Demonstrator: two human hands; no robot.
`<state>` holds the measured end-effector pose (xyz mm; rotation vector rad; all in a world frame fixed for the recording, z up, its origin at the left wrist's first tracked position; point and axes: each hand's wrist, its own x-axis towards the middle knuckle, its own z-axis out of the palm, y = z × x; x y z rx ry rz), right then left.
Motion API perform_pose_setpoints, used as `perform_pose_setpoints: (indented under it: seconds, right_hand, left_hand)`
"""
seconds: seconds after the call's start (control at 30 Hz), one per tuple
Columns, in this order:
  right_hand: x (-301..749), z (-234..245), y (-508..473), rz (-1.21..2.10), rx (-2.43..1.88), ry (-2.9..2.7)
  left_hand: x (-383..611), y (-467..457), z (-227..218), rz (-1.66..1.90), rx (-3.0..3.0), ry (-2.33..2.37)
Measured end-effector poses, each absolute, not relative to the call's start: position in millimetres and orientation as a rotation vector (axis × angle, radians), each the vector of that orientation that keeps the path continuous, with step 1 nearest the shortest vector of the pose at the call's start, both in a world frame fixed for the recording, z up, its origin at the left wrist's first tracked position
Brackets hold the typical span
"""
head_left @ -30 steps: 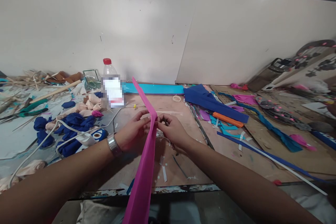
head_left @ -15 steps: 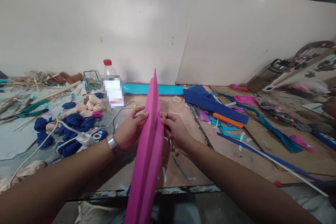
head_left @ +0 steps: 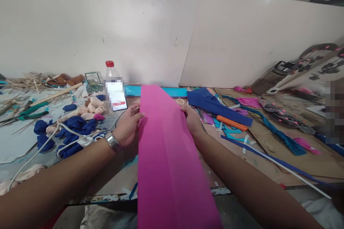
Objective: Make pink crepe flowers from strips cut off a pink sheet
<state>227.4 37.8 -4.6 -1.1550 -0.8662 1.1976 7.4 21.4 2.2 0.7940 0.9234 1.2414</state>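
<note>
A long bright pink strip of fabric-like sheet [head_left: 163, 150] spreads open between my hands, a faint crease running down its length. Its far end lies over the table and its near end hangs past the table's front edge. My left hand [head_left: 129, 123], with a metal watch on the wrist, pinches the left edge. On the opposite edge, my right hand [head_left: 192, 118] is closed, its fingers partly hidden behind the sheet. Just beyond the right fingertips rests a tan ring [head_left: 180, 102] on the table.
A phone [head_left: 116, 94] leans on a red-capped bottle [head_left: 109, 64]. Blue cloth pieces [head_left: 76, 125], a white cable [head_left: 60, 125] and green-handled pliers [head_left: 36, 109] lie left. On the right are folded blue cloth [head_left: 212, 102], an orange cutter [head_left: 231, 123] and a white strip [head_left: 290, 164].
The pink sheet, folded narrow before, is now opened out wide and flatter. My right hand has moved right and slightly away from me; my left has shifted a little left.
</note>
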Motion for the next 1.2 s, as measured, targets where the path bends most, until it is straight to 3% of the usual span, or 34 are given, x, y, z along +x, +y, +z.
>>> perform_pose_setpoints:
  seconds: [0.3, 0.57, 0.67, 1.03, 1.2]
  right_hand:
    - [237.4, -13.1, 54.5, 1.340, -1.166, -0.950]
    - [242.6, -5.9, 58.6, 1.242, -1.106, -1.077]
    - [244.3, -8.2, 62.1, 1.211, -1.228, -1.089]
    - [255.5, -21.6, 71.9, 1.252, -1.449, -1.154]
    - [259.3, -25.4, 75.1, 1.178, -1.536, -1.220]
  left_hand:
    - [13.8, 12.9, -14.6, 0.924, 0.955, 1.054]
    - [8.4, 18.6, -10.9, 1.108, 1.369, 1.013]
    - [6.1, 24.2, -9.5, 1.123, 1.302, 1.042]
    - [13.4, 10.9, -22.1, 0.659, 1.225, 0.981]
    - [17.0, 5.8, -18.1, 0.732, 1.268, 1.089]
